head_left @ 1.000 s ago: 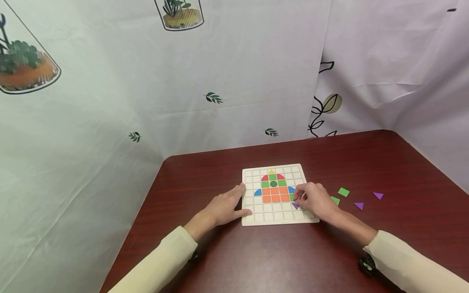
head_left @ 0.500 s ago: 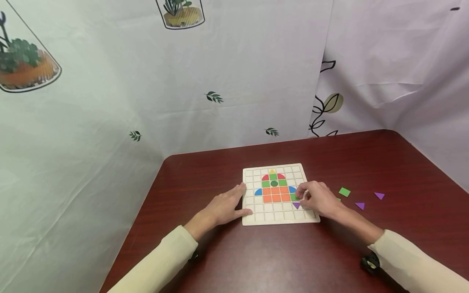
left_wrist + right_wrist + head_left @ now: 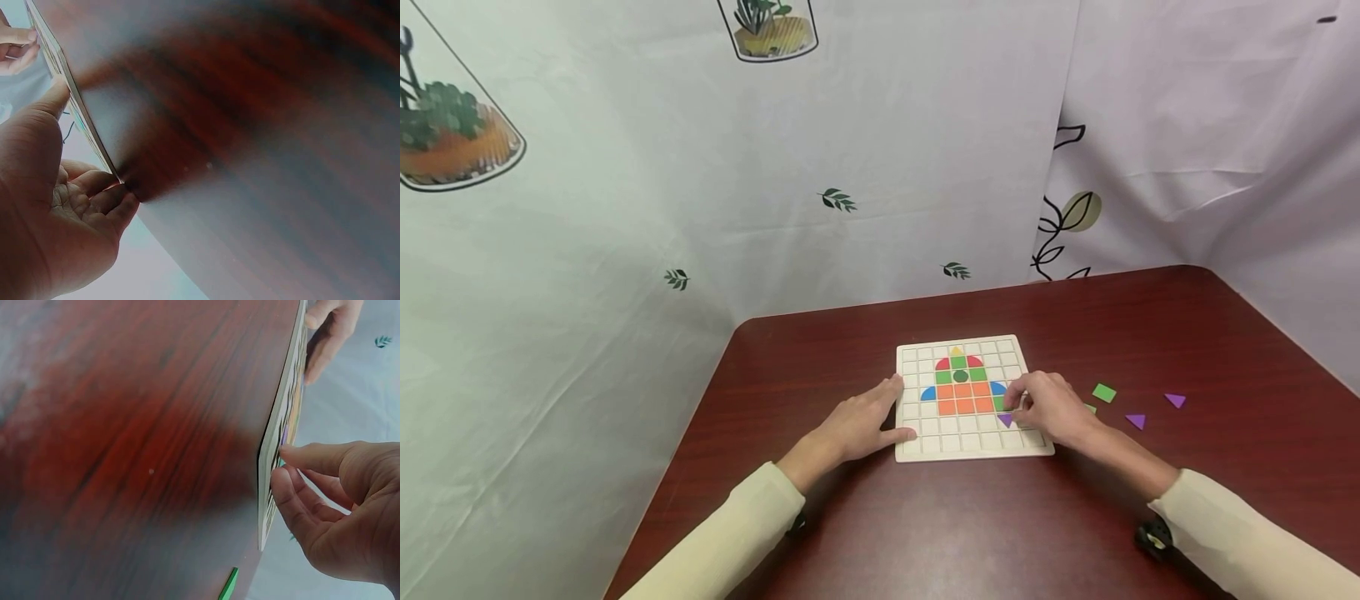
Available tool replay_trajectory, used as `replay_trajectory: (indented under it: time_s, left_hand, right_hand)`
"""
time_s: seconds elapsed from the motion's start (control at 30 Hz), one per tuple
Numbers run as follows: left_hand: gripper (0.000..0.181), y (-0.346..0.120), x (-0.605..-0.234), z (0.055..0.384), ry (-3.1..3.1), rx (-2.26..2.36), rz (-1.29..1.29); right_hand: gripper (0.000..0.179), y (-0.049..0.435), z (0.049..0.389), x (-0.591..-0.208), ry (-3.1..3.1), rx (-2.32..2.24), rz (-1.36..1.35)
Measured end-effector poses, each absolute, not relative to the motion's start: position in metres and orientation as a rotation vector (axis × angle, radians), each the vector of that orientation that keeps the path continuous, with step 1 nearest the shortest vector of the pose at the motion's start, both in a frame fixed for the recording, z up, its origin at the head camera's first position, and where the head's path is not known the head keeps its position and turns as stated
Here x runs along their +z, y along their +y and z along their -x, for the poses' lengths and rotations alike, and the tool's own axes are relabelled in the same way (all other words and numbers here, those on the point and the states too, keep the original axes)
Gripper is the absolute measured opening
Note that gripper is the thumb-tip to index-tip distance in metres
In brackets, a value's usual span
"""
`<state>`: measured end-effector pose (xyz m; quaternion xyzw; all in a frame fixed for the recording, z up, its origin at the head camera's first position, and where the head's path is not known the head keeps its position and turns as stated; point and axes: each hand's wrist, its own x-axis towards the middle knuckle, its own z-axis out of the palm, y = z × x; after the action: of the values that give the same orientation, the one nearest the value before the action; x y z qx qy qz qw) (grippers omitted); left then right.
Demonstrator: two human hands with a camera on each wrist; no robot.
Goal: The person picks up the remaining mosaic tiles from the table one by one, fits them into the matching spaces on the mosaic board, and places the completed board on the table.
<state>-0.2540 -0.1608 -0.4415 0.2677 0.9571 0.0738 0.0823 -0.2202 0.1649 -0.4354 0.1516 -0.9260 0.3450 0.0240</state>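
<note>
A cream pegboard-like grid board [image 3: 958, 443] lies on the table with coloured tiles set in a rocket-like figure. My left hand [image 3: 857, 423] rests at its left edge, thumb over the near-left corner and fingers spread along the side. Over the right part of the board, my right hand [image 3: 1048, 407] has thumb and fingers curled at a green square tile [image 3: 999, 403]. In the right wrist view, green [image 3: 281, 463] shows between the thumb and fingertip. A purple triangle tile [image 3: 1005, 420] lies just below it, close to the thumb, partly covered.
Right of the board lie loose green squares [image 3: 1103, 392], one partly behind the right hand, and purple triangles [image 3: 1136, 422]. The dark red table [image 3: 940, 533] reaches back to a white printed curtain [image 3: 880, 150].
The right hand stays at the same spot, its fingers shifting slightly right and back over the tiles, so more of the green square and purple triangle shows than a second ago. Left hand and board keep still.
</note>
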Motion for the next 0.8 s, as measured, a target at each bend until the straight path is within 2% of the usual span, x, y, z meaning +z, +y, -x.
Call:
replay_trajectory:
  time_s: [0.5, 0.8]
  left_hand:
    - [0.099, -0.161, -0.442, 0.253, 2.862, 0.232, -0.810]
    - [0.098, -0.161, -0.442, 0.253, 2.862, 0.226, -0.811]
  right_hand:
    - [0.012, 0.165, 0.220, -0.433, -2.850, 1.045, -0.488]
    - [0.009, 0.190, 0.228, -0.407, -2.704, 1.064, -0.325]
